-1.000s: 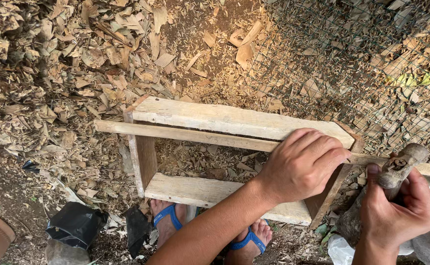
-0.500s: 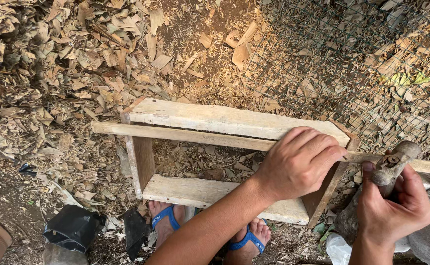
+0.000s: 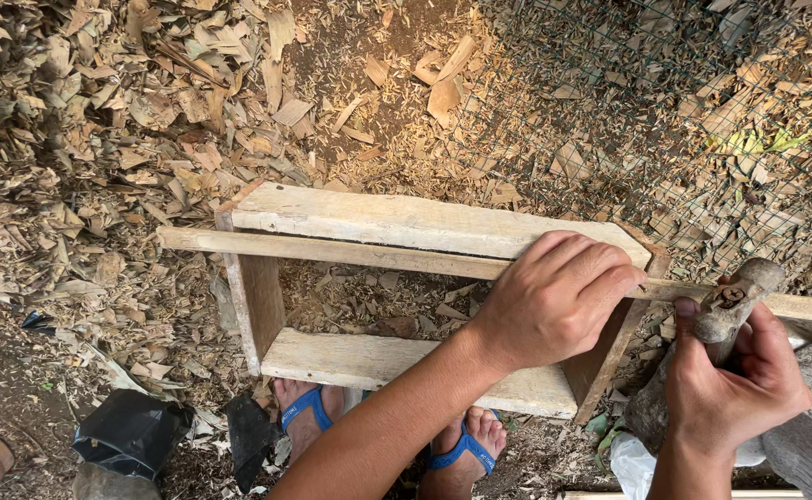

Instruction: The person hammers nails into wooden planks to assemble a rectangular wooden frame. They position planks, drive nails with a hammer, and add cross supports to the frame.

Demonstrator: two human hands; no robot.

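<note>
A rectangular wooden frame (image 3: 406, 222) of pale boards stands on ground littered with dry leaves and wood chips (image 3: 82, 120), its far board, near board and two uprights already joined into a box. A long thin slat (image 3: 332, 250) lies across the top of the frame, running from beyond the left upright out past the right one. The left hand (image 3: 554, 301) is closed down over the slat where it crosses the right end of the frame, fingers curled over the far edge, pressing it in place. The right hand (image 3: 735, 389) is wrapped fully around the handle of a hammer (image 3: 735, 296), whose worn head sits just beside the slat at the right upright; whether the head touches the wood cannot be told. No nail is visible under the covering fingers. Judged from this, the box is assembled and the slat is positioned but its fixing at the right end appears unfinished; the left end shows no clear fastening either. Wire mesh (image 3: 684, 111) lies on the ground at the far right. Feet in blue sandals (image 3: 462, 449) stand near the frame.
</note>
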